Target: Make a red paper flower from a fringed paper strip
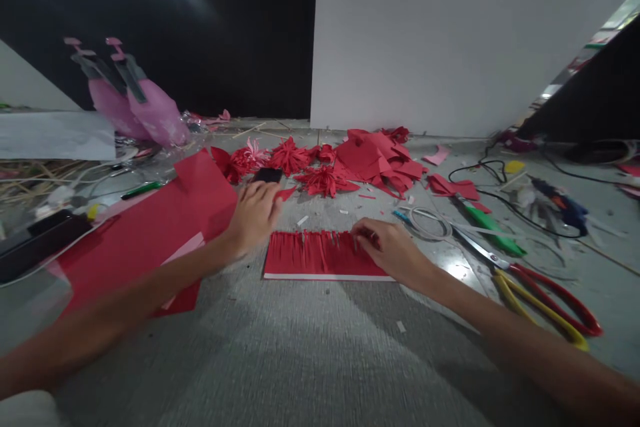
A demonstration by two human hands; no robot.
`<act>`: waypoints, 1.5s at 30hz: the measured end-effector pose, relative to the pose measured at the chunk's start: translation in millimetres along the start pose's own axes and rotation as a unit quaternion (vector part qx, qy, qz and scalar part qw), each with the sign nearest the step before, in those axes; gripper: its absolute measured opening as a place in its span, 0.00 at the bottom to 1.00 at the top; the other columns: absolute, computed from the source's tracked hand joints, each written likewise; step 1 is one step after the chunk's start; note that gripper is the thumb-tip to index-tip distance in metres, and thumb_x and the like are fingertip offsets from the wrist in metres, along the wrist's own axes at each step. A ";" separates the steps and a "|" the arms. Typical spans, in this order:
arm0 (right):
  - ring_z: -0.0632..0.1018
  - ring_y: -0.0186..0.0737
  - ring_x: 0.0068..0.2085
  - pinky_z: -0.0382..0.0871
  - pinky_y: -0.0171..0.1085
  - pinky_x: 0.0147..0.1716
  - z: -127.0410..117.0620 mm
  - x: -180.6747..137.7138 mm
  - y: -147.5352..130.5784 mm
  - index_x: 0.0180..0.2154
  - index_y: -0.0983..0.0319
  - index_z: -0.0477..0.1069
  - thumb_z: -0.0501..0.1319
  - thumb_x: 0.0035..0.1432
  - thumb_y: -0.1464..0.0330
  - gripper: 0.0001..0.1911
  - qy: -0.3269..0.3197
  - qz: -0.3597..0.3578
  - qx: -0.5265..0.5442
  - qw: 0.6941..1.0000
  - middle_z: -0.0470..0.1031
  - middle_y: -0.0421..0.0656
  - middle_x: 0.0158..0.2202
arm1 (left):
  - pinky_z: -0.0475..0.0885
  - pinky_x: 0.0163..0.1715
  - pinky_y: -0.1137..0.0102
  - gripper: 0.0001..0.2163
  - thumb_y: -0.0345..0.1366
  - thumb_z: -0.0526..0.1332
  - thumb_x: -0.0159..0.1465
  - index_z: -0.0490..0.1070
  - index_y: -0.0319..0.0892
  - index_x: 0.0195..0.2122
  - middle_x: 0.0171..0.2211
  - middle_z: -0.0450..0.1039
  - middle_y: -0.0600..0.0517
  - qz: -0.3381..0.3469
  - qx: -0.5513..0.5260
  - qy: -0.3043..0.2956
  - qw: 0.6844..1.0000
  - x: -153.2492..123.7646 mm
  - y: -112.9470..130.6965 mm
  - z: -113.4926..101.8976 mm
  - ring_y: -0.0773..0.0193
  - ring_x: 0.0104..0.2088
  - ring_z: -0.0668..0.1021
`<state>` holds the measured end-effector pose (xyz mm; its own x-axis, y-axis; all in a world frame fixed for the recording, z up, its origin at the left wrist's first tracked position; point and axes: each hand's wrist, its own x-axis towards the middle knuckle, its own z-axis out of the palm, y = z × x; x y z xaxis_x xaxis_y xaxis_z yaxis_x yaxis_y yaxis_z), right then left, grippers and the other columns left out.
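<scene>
A strip of red paper [315, 257] lies flat in front of me, its far side cut into thin fringe and a white band along its near edge. My right hand [387, 247] rests over the strip's right part, fingers curled and pinched at the fringe tips. To the left and farther off, my left hand [254, 217] hovers with loosely bent fingers and the thumb apart, slightly blurred. Close to its fingers are a small red paper piece [285, 194] and a dark flat object [269, 175]. Under my left forearm spreads a large red paper sheet [150, 230].
Red fringed paper flowers [327, 180] and a pile of red cut paper [377, 157] lie beyond the strip. At right are scissors [550, 290] with red and yellow handles, a green-handled cutter [495, 230] and cables. Pink wrapped bundles [145, 110] lean at the back left.
</scene>
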<state>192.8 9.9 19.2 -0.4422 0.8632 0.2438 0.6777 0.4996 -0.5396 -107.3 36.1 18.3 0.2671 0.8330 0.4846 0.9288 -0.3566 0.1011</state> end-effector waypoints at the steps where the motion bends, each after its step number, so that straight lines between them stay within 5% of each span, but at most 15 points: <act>1: 0.77 0.38 0.34 0.67 0.36 0.35 0.5 -0.8 -0.3 0.37 0.61 0.74 0.56 0.60 0.74 0.09 0.000 -0.007 0.004 1.000 0.79 0.42 0.34 | 0.63 0.57 0.56 0.15 0.36 0.48 0.71 0.68 0.41 0.55 0.53 0.72 0.44 -0.015 0.007 -0.002 1.000 8.3 -12.5 3.4 0.52 0.56 0.69; 6: 0.77 0.39 0.34 0.67 0.37 0.35 -0.4 -2.8 1.2 0.37 0.61 0.73 0.55 0.60 0.75 0.09 -0.004 -0.003 0.007 1.000 0.78 0.42 0.34 | 0.61 0.58 0.54 0.17 0.35 0.47 0.70 0.66 0.39 0.56 0.54 0.71 0.41 -0.029 0.016 -0.015 0.999 30.5 -47.6 16.3 0.50 0.57 0.69; 11: 0.78 0.41 0.39 0.69 0.39 0.39 -1.9 -3.8 2.9 0.40 0.61 0.73 0.55 0.59 0.76 0.11 0.010 -0.009 0.009 1.000 0.79 0.45 0.38 | 0.52 0.63 0.50 0.19 0.37 0.49 0.71 0.61 0.41 0.61 0.55 0.72 0.43 -0.015 0.005 -0.048 0.999 41.1 -50.7 26.6 0.50 0.60 0.67; 16: 0.78 0.38 0.37 0.71 0.38 0.39 -3.0 -3.4 3.5 0.40 0.61 0.74 0.58 0.57 0.76 0.11 0.007 0.010 0.056 0.998 0.79 0.43 0.38 | 0.52 0.60 0.43 0.19 0.39 0.49 0.71 0.62 0.40 0.60 0.52 0.73 0.39 -0.029 -0.003 -0.060 0.998 46.3 -48.2 30.1 0.46 0.57 0.71; 23: 0.80 0.38 0.35 0.73 0.38 0.38 -3.8 -1.9 8.5 0.38 0.60 0.74 0.60 0.57 0.72 0.07 0.019 0.044 0.119 0.992 0.80 0.41 0.35 | 0.48 0.66 0.52 0.18 0.38 0.45 0.73 0.59 0.44 0.61 0.57 0.70 0.47 0.040 -0.026 -0.051 0.998 16.0 5.2 1.0 0.56 0.59 0.69; 31: 0.81 0.38 0.39 0.75 0.39 0.42 -6.0 -1.1 15.2 0.43 0.59 0.74 0.58 0.58 0.74 0.12 0.032 0.034 0.118 0.992 0.81 0.43 0.40 | 0.51 0.66 0.52 0.16 0.35 0.46 0.73 0.61 0.45 0.60 0.57 0.70 0.49 0.150 -0.106 -0.130 0.974 -45.9 53.5 -29.3 0.59 0.59 0.70; 35: 0.81 0.39 0.37 0.75 0.39 0.39 -5.0 -1.6 13.4 0.44 0.58 0.74 0.60 0.59 0.72 0.10 0.042 0.018 0.050 0.998 0.80 0.43 0.40 | 0.56 0.65 0.52 0.17 0.33 0.46 0.72 0.61 0.44 0.60 0.58 0.69 0.48 0.147 -0.107 -0.121 0.976 -62.4 45.1 -27.8 0.59 0.58 0.70; 40: 0.78 0.46 0.46 0.73 0.49 0.48 -1.1 -2.7 12.7 0.46 0.60 0.74 0.54 0.63 0.75 0.13 0.068 -0.075 -0.066 0.993 0.78 0.48 0.44 | 0.63 0.61 0.55 0.16 0.32 0.47 0.71 0.63 0.44 0.59 0.57 0.70 0.48 0.105 -0.132 -0.093 0.981 -72.7 24.2 -19.2 0.57 0.57 0.71; 45: 0.76 0.50 0.47 0.72 0.55 0.50 -4.4 -5.1 0.8 0.49 0.61 0.73 0.52 0.64 0.76 0.16 0.020 -0.138 -0.119 0.983 0.77 0.50 0.45 | 0.63 0.63 0.56 0.16 0.31 0.50 0.71 0.67 0.48 0.56 0.59 0.68 0.50 0.139 -0.225 -0.174 0.949 -60.7 -2.8 -23.2 0.59 0.62 0.66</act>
<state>198.1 6.2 21.0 -0.6074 0.6926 0.3890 0.6559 0.7135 -0.2464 -132.1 -23.3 8.8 0.6273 0.7416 0.2377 0.6274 -0.6621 0.4099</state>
